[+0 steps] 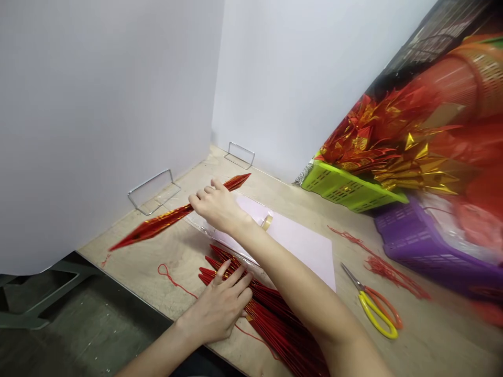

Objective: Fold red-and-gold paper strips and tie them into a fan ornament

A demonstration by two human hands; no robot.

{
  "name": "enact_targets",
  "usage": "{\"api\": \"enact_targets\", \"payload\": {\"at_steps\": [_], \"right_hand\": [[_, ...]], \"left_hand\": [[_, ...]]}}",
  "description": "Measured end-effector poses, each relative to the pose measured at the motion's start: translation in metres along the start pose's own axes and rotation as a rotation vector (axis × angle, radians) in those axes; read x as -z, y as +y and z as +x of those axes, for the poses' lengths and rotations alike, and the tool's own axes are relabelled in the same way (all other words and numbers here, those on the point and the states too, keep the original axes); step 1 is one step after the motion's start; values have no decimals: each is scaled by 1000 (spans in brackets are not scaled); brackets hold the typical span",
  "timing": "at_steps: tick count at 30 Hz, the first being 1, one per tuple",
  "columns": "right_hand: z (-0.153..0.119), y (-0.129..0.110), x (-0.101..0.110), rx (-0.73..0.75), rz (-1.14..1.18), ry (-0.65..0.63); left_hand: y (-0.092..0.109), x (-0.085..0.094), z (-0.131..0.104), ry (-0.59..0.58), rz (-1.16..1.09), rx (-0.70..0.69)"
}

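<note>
A long folded red and gold piece (157,224), pointed at both ends, is held in my right hand (219,205), whose fingers wrap over its middle above the table. My right arm crosses over toward the left. My left hand (227,302) lies with spread fingers on a pile of similar red folded pieces (275,324) at the table's front edge. Red string (176,283) with a loop lies on the table beside my left hand. A pink-white sheet (306,246) under clear plastic lies beneath my right arm, with a tape roll (267,222) on it.
Scissors (373,309) with yellow and orange handles and a bundle of red string (393,272) lie on the right. Green (346,188) and purple (428,251) baskets stand beyond. White panels (275,89) with wire stands (155,193) border the wooden table (133,277).
</note>
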State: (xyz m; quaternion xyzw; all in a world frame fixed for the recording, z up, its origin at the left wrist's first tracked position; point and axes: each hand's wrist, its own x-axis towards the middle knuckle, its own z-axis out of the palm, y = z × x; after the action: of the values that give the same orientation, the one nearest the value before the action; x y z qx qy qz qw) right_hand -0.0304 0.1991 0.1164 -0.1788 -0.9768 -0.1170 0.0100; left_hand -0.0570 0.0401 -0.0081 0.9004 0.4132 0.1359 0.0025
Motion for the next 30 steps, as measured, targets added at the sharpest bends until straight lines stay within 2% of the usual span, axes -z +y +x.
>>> {"api": "enact_targets", "payload": {"at_steps": [2, 3, 5, 6, 8, 11, 14, 17, 23, 30], "right_hand": [[-21, -9, 27, -48, -54, 78], [-34, -12, 37, -101, -62, 74], [-67, -16, 45, -197, -45, -21], [-85, -16, 43, -228, -33, -96], [-121, -14, 27, -274, -12, -237], [-167, -10, -10, -339, 52, -341], [-197, -13, -38, -388, 169, -410], [-209, -23, -48, -425, 217, -431], [-207, -32, -51, -547, 248, -425], [-205, -32, -50, -556, 349, -389]], "left_hand": [[0, -2, 1, 14, -18, 13], [0, -2, 1, 21, -25, 19], [0, -3, 1, 31, -27, 21], [0, -4, 1, 35, -18, 17], [0, -4, 1, 41, 12, 5], [-1, -4, 1, 42, 51, -7], [-2, -5, 0, 41, 56, -13], [-2, -7, 0, 54, 46, -10], [-2, -7, 0, 52, 42, 5], [-1, -7, 1, 43, 29, 2]]}}
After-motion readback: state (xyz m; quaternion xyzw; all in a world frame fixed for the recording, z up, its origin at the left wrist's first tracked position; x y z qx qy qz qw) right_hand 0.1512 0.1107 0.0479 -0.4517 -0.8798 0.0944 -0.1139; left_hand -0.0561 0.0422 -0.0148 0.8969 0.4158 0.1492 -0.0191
